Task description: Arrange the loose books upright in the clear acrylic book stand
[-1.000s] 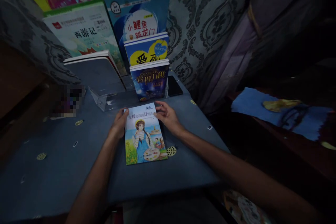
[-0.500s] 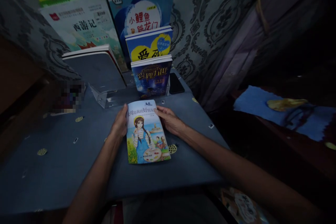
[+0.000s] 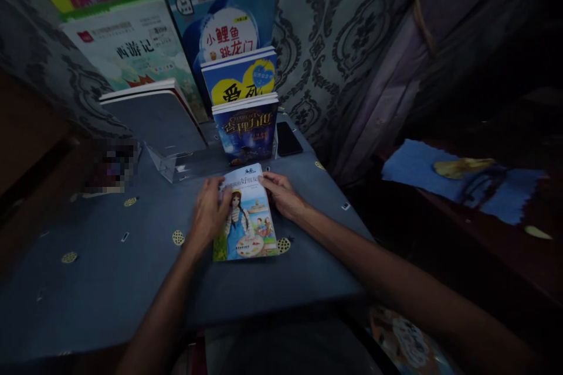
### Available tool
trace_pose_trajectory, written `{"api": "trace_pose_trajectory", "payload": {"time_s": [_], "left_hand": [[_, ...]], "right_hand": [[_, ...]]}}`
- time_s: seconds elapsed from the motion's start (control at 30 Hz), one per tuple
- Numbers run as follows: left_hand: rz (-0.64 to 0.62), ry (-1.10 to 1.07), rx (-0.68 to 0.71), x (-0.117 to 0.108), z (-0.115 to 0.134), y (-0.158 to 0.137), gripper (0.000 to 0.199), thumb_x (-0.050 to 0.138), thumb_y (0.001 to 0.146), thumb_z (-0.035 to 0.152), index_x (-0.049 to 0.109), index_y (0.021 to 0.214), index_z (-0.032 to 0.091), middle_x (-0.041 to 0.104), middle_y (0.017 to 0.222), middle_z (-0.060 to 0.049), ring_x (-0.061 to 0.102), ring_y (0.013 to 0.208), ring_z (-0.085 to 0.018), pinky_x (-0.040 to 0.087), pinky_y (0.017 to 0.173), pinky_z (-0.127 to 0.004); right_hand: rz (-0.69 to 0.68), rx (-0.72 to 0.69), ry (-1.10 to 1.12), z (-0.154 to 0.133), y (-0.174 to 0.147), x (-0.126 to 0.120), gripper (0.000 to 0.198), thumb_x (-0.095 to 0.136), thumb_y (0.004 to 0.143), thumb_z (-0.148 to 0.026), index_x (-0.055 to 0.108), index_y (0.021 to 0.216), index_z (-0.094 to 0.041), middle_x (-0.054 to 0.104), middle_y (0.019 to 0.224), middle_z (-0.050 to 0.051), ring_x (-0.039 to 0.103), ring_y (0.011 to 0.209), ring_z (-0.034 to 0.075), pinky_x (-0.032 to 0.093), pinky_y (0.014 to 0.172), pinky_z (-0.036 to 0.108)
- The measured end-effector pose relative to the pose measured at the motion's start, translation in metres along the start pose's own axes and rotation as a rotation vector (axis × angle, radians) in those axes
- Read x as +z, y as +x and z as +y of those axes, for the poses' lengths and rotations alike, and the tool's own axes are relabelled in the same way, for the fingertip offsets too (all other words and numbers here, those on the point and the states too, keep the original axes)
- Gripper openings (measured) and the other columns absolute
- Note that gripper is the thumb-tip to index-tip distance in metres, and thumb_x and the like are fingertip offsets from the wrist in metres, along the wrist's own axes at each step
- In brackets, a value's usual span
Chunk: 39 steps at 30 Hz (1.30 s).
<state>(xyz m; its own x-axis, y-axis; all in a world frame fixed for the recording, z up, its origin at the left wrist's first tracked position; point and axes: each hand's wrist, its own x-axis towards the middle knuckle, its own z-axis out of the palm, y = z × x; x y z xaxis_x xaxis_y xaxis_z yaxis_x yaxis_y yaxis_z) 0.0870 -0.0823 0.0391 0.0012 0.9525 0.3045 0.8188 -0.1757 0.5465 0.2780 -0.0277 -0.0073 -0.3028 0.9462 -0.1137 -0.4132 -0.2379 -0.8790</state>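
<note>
A paperback book (image 3: 250, 217) is low over the table, its cover facing me with a drawn girl in blue overalls. At its left edge is my left hand (image 3: 210, 211), thumb across the cover and partly over the title, closed on the book. My right hand (image 3: 281, 194) pinches the upper right edge, thumb on the front and fingers behind. Just beyond the book's top stands a dark blue book (image 3: 248, 132) in a clear stand, with a blue and yellow book (image 3: 240, 79) behind it.
A grey-backed book (image 3: 152, 120) leans in a clear stand (image 3: 165, 164) at left. Large picture books (image 3: 132, 47) stand against the patterned wall. A black phone (image 3: 289, 139) lies right of the dark blue book. Blue cloth (image 3: 409, 164) lies on a surface at right.
My left hand has shifted right and its thumb now lies over the cover, hiding part of the title. The right hand keeps its hold. The view has moved slightly.
</note>
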Motion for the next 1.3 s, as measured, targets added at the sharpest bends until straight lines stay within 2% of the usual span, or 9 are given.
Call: {"api": "trace_pose_trajectory", "payload": {"time_s": [0.1,0.2,0.27,0.37,0.5,0.6,0.77,0.97,1.3], "left_hand": [[-0.167,0.131,0.039,0.001,0.026,-0.009,0.034,0.045,0.100,0.041,0.061,0.118,0.017,0.066,0.110,-0.013,0.064,0.105,-0.030,0.050,0.091,-0.042],[-0.255,0.213,0.030,0.000,0.041,-0.010,0.036,0.045,0.101,0.044,0.064,0.112,0.016,0.069,0.108,-0.014,0.065,0.102,-0.030,0.049,0.087,-0.039],[-0.295,0.205,0.010,-0.004,0.044,-0.006,0.038,0.044,0.101,0.047,0.066,0.106,0.016,0.071,0.104,-0.013,0.067,0.096,-0.028,0.047,0.082,-0.037],[-0.333,0.160,-0.024,-0.009,0.044,0.001,0.044,0.043,0.100,0.054,0.066,0.097,0.017,0.073,0.094,-0.010,0.068,0.086,-0.026,0.045,0.074,-0.034],[-0.347,0.126,-0.051,-0.012,0.046,0.007,0.048,0.048,0.094,0.063,0.062,0.092,0.018,0.070,0.083,-0.007,0.066,0.079,-0.025,0.041,0.066,-0.031],[-0.341,0.099,-0.050,-0.011,0.048,0.007,0.040,0.052,0.092,0.058,0.060,0.088,0.019,0.068,0.075,-0.004,0.064,0.071,-0.022,0.039,0.063,-0.030],[-0.331,0.063,-0.042,-0.009,0.047,0.007,0.022,0.050,0.090,0.038,0.054,0.076,0.021,0.064,0.070,-0.001,0.060,0.067,-0.018,0.036,0.062,-0.029],[-0.359,-0.046,-0.048,-0.012,0.040,0.009,0.024,0.045,0.086,0.039,0.048,0.070,0.022,0.055,0.060,0.001,0.053,0.059,-0.016,0.033,0.058,-0.028],[-0.370,-0.147,-0.014,-0.011,0.032,0.009,0.033,0.042,0.087,0.040,0.065,0.086,0.017,0.066,0.072,-0.001,0.059,0.066,-0.018,0.043,0.062,-0.029]], "right_hand": [[-0.003,0.011,-0.009,-0.001,-0.001,-0.001,0.033,0.082,0.074,-0.046,0.070,0.091,-0.020,0.073,0.071,-0.001,0.067,0.061,0.014,0.054,0.054,0.022],[-0.030,0.043,0.004,-0.002,-0.002,-0.003,0.024,0.071,0.086,-0.040,0.070,0.099,-0.020,0.073,0.074,0.001,0.067,0.062,0.013,0.055,0.052,0.022],[-0.071,0.037,0.010,-0.002,-0.004,-0.004,0.024,0.069,0.087,-0.034,0.069,0.107,-0.020,0.074,0.076,0.002,0.068,0.066,0.014,0.057,0.056,0.023],[-0.168,-0.019,-0.016,0.001,-0.007,-0.004,0.038,0.076,0.080,-0.028,0.069,0.118,-0.022,0.074,0.084,0.001,0.070,0.078,0.015,0.060,0.065,0.025],[-0.259,-0.117,-0.094,0.007,-0.010,-0.003,0.058,0.081,0.078,-0.034,0.063,0.133,-0.024,0.072,0.098,0.001,0.068,0.088,0.016,0.061,0.071,0.026],[-0.294,-0.146,-0.150,0.010,-0.010,-0.004,0.066,0.079,0.081,-0.039,0.057,0.141,-0.024,0.070,0.101,0.002,0.066,0.087,0.017,0.061,0.069,0.027],[-0.312,-0.124,-0.195,0.013,-0.010,-0.006,0.067,0.076,0.083,-0.036,0.053,0.145,-0.028,0.066,0.100,0.002,0.065,0.086,0.017,0.060,0.060,0.025],[-0.292,-0.096,-0.217,0.014,-0.011,-0.006,0.068,0.076,0.083,-0.036,0.052,0.146,-0.027,0.064,0.095,0.000,0.065,0.078,0.014,0.060,0.058,0.023],[-0.309,-0.045,-0.152,0.007,-0.014,-0.003,0.068,0.074,0.087,-0.034,0.049,0.149,-0.024,0.071,0.086,-0.001,0.070,0.072,0.013,0.062,0.062,0.024]]}}
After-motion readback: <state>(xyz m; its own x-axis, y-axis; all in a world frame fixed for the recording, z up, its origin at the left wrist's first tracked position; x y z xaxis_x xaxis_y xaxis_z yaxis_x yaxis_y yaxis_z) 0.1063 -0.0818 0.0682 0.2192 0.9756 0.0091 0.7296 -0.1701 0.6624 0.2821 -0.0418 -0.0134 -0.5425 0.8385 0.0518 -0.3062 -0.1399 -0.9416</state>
